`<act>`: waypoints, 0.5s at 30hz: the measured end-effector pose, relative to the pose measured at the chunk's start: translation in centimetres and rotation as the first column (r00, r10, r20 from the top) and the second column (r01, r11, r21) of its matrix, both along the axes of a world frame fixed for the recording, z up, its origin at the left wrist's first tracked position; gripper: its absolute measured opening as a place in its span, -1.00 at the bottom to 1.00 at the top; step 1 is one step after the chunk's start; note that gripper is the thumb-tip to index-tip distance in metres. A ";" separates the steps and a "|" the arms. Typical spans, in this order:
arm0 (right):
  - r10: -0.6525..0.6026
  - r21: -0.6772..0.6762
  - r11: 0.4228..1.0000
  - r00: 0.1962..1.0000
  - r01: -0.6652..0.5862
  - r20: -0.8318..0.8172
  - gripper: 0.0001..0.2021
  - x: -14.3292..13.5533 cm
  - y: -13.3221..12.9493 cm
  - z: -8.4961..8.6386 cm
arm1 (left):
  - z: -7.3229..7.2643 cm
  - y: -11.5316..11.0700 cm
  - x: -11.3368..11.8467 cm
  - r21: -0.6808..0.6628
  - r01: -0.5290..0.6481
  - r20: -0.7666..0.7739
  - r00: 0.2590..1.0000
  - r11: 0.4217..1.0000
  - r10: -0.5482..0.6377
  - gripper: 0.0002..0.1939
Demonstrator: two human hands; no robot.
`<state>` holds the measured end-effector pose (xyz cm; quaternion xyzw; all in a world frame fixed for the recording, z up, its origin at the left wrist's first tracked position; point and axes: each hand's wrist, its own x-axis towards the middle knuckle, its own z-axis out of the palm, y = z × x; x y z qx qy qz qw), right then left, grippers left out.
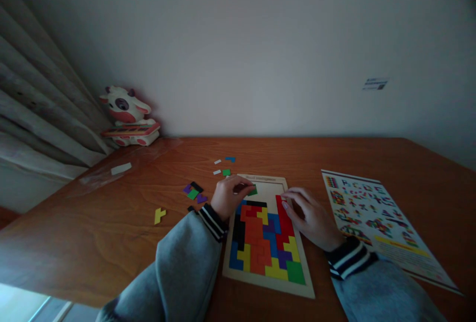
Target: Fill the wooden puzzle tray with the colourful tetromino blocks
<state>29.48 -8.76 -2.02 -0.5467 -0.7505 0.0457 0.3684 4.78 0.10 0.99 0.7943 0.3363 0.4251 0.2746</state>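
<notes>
A framed puzzle board [275,286] lies on the wooden table, its lower part filled with coloured block pieces and its upper part showing bare pale surface. Over its upper left, my left hand [228,194] pinches a green piece [253,190] between thumb and fingertips. My right hand [310,215] rests at the board's right edge, fingers apart, its fingertips touching or just above the long red piece [284,218]. Whether those fingers grip it is not clear; they look spread. A black piece partly shows behind my left sleeve.
Left of the board lie a yellow piece [159,215] and a cluster of purple, green and black pieces [193,193]. Beyond are a blue piece [231,159] and another green one [226,172]. A printed sheet [375,213] lies right; a cow toy [130,119] stands back left.
</notes>
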 end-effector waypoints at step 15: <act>-0.008 0.023 1.000 1.000 0.008 -0.008 -0.78 -0.1 -0.1 0.2 | -1.8 -0.9 2.4 0.311 0.443 -0.466 0.842 0.841 -0.271 -0.72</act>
